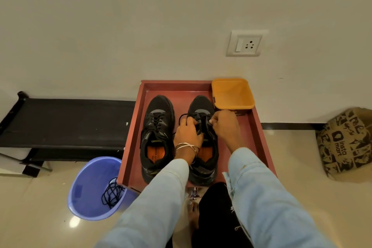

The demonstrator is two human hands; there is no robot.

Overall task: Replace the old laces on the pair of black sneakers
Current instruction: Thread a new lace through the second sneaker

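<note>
Nearest, a blue bin [90, 189] on the floor holds a loose black lace [111, 192]. On the red tray [259, 133], the left hand [188, 133] and right hand [224, 125] each pinch the black lace [184, 116] over the right sneaker [203, 106], just beside the laced left sneaker [158, 119]. Farther back, an orange tub [232, 92] sits on the tray's corner by the wall.

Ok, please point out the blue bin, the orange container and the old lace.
blue bin [84, 193]: head view, on its bare inner wall.
orange container [231, 92]: head view, on its inside floor.
old lace [111, 193]: head view, on the dark tangle inside the bin.
</note>
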